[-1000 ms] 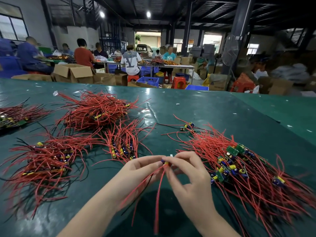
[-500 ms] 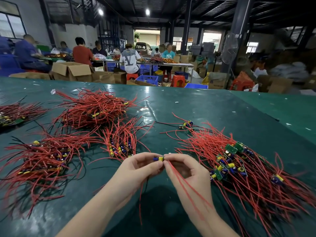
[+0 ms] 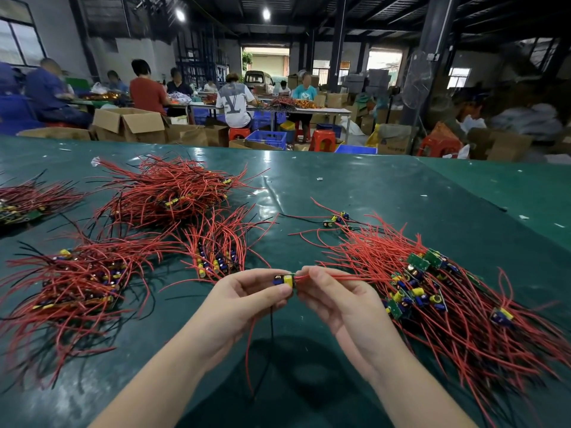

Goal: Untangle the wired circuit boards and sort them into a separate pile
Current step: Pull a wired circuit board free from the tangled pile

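Step in hand: freeing one circuit board above the desk. The left hand pinches the board; the right hand pinches its red wires beside it. Next, likely: draw the wires clear of the tangled pile and place the board on a sorted pile.

Desk: dark green glossy cover, w/ ceiling light reflections.
Ceiling: dark beams, two round lamps lit.
Walls: grey; window upper left.
Far end: open doorway, daylight, van parked.
Mid-room: people seated at a white table; cardboard boxes, blue crates, red stools.
Right: dark pillar, standing fan.
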`<act>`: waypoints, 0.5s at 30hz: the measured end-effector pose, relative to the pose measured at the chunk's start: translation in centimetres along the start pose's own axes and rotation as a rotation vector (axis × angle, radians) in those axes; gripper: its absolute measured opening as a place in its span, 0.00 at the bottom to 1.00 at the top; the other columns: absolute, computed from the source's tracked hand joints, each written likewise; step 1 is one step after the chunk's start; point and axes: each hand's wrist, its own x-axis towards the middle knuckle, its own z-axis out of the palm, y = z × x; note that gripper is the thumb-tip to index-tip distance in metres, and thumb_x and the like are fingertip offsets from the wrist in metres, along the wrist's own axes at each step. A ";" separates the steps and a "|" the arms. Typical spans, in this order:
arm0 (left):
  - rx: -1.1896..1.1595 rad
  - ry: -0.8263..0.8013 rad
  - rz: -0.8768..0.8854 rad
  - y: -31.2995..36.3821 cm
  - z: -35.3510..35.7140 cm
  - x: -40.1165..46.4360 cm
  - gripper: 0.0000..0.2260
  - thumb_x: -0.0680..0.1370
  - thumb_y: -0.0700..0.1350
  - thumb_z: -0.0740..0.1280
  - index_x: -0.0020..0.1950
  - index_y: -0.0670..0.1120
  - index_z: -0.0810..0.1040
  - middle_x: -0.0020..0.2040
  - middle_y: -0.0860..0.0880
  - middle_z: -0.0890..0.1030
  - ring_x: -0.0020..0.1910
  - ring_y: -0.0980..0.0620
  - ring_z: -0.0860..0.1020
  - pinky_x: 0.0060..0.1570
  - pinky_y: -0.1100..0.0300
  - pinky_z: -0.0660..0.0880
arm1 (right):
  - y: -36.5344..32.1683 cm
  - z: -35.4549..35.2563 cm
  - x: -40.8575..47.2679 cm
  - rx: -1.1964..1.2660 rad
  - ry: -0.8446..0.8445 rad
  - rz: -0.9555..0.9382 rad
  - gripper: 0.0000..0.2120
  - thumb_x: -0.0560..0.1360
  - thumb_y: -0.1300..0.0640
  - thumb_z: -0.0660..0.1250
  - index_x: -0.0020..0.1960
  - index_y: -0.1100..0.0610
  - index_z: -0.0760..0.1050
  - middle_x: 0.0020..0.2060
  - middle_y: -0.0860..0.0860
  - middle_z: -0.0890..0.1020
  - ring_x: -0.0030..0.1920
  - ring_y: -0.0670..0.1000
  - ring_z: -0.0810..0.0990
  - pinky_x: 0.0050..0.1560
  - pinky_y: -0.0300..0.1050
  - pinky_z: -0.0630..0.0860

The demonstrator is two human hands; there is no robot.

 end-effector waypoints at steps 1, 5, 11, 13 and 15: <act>-0.002 -0.008 -0.010 0.0 0.0 -0.1 0.15 0.60 0.43 0.79 0.46 0.45 0.86 0.43 0.46 0.85 0.41 0.55 0.82 0.44 0.66 0.78 | -0.1 0.0 0.0 -0.003 0.008 0.003 0.10 0.63 0.54 0.72 0.41 0.59 0.85 0.42 0.58 0.86 0.44 0.52 0.85 0.44 0.39 0.80; -0.028 -0.045 -0.042 0.1 0.4 -0.3 0.11 0.63 0.38 0.77 0.44 0.44 0.87 0.42 0.45 0.85 0.37 0.55 0.81 0.43 0.66 0.78 | 0.1 0.0 0.2 -0.008 0.049 0.029 0.13 0.59 0.52 0.75 0.39 0.60 0.85 0.39 0.58 0.85 0.39 0.51 0.85 0.40 0.39 0.79; -0.054 -0.052 -0.037 0.3 0.7 -0.6 0.08 0.65 0.34 0.77 0.42 0.43 0.87 0.40 0.45 0.85 0.36 0.54 0.82 0.41 0.66 0.79 | 0.7 0.1 0.3 0.154 0.052 0.178 0.09 0.60 0.57 0.74 0.38 0.61 0.85 0.38 0.57 0.85 0.38 0.51 0.85 0.38 0.38 0.80; -0.085 -0.035 -0.034 0.2 0.9 -0.6 0.08 0.65 0.37 0.74 0.42 0.43 0.87 0.39 0.45 0.85 0.36 0.54 0.82 0.40 0.67 0.79 | 0.6 0.0 0.4 0.167 0.066 0.154 0.08 0.60 0.58 0.74 0.38 0.60 0.85 0.39 0.58 0.85 0.39 0.51 0.85 0.39 0.39 0.80; -0.109 -0.010 -0.027 0.2 0.9 -0.4 0.09 0.64 0.38 0.72 0.43 0.44 0.86 0.39 0.45 0.84 0.37 0.54 0.82 0.39 0.67 0.79 | 0.3 -0.3 0.5 0.184 0.076 0.088 0.08 0.60 0.61 0.74 0.39 0.59 0.85 0.40 0.59 0.85 0.40 0.52 0.85 0.40 0.39 0.80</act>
